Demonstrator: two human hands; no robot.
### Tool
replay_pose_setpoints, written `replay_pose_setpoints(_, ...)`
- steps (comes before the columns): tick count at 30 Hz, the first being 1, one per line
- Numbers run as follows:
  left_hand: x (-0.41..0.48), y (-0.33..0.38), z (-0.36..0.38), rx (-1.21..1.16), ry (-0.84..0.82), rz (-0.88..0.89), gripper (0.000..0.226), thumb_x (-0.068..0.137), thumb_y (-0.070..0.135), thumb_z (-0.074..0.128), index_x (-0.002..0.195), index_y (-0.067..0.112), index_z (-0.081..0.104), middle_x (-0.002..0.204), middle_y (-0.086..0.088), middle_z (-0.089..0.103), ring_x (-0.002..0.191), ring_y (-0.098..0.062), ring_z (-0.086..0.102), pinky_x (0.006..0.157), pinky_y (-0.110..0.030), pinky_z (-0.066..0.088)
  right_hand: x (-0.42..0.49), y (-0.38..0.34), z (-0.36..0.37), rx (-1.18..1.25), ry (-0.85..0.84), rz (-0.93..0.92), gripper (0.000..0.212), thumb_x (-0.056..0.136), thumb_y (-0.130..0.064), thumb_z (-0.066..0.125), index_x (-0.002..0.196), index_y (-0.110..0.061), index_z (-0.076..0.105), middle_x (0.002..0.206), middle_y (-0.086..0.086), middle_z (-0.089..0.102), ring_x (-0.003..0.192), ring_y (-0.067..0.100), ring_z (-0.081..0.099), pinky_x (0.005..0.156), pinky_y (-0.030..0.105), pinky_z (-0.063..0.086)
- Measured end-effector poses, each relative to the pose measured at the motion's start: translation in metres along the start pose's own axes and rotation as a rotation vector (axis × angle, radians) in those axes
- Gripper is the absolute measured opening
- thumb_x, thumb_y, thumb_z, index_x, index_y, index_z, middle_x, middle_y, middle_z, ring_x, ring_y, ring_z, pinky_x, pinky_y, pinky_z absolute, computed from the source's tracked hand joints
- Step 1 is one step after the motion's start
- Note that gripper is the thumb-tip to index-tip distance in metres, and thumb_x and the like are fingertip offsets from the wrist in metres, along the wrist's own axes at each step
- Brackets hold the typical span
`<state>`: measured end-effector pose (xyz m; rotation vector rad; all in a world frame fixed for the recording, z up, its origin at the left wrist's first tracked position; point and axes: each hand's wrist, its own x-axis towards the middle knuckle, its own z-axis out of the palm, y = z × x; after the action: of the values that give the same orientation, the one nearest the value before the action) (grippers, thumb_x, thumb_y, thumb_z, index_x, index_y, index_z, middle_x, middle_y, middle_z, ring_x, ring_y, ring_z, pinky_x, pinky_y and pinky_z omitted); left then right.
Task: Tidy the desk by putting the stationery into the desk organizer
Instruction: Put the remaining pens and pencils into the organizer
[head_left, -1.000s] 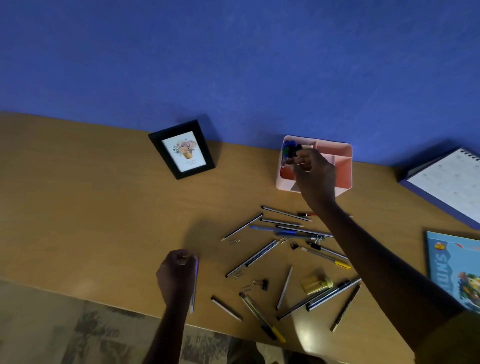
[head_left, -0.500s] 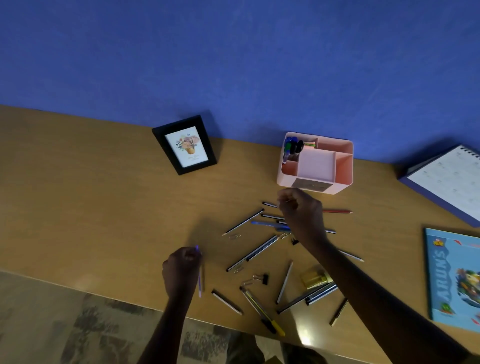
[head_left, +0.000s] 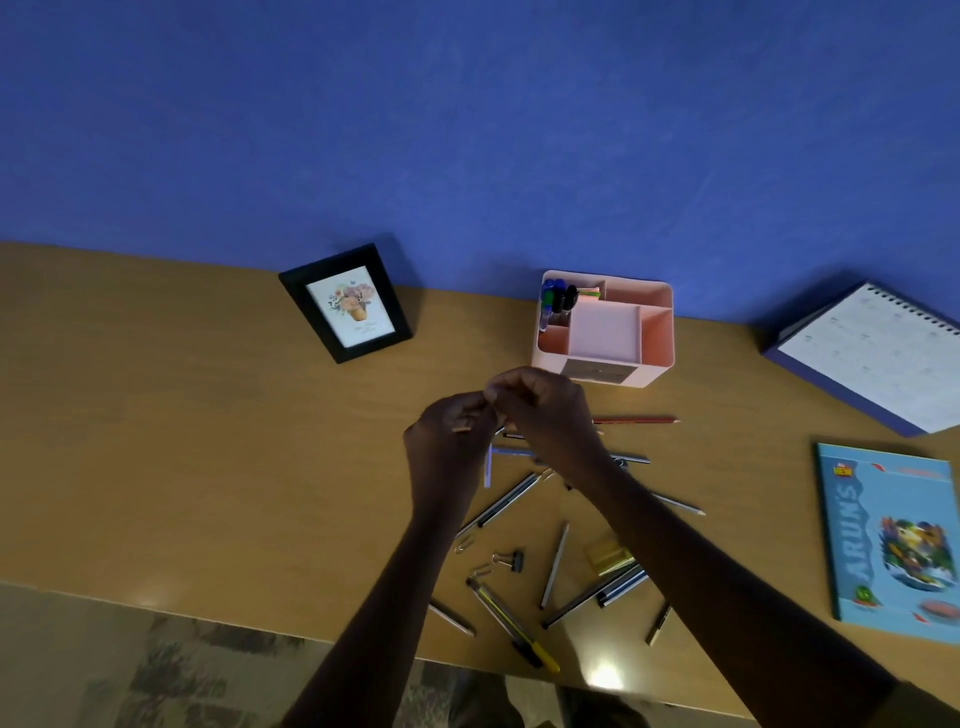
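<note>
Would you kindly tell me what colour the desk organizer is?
The desk organizer is pale pink; the head view shows it best.

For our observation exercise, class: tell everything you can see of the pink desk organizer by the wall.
The organizer is a pink box with rounded corners, plastic by its look, standing upright on the wooden desk close to the blue wall. Partitions split it into several open compartments beside and behind a raised middle block; a darker panel shows on its front. The back left compartment holds markers.
</note>
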<state>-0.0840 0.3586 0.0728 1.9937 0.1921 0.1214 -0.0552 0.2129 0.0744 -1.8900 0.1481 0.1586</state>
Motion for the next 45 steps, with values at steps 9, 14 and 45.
replay_pose_setpoints(9,0.019,-0.020,0.040,0.136,-0.111,0.153,0.016,0.097,0.022,0.072,0.109,0.018,0.082,0.101,0.009,0.080,0.089,0.001,0.073,0.079,-0.023,0.061,0.033,-0.017,-0.070,-0.166,0.286,-0.174,0.008,0.101,-0.024,0.074,0.103,-0.019,0.079,0.092,-0.012,0.079,0.083,0.001,0.076,0.071,0.024,0.063)
replay_pose_setpoints(14,0.014,-0.065,0.059,0.440,-0.276,0.202,0.014,0.097,0.022,0.074,0.110,0.018,0.079,0.103,0.001,0.078,0.089,-0.009,0.072,0.075,-0.030,0.062,0.066,-0.014,-0.093,-0.311,0.429,-0.270,0.014,0.104,-0.025,0.070,0.105,-0.014,0.079,0.098,-0.008,0.080,0.081,-0.005,0.072,0.068,0.011,0.055)
replay_pose_setpoints(45,0.018,-0.105,0.077,0.680,-0.522,0.490,0.011,0.099,0.026,0.068,0.102,0.020,0.076,0.103,0.002,0.071,0.096,-0.011,0.064,0.084,-0.031,0.054,0.090,0.026,-0.068,-0.469,0.416,-0.240,0.012,0.102,-0.019,0.072,0.106,-0.008,0.077,0.103,0.005,0.081,0.085,0.011,0.071,0.076,0.028,0.061)
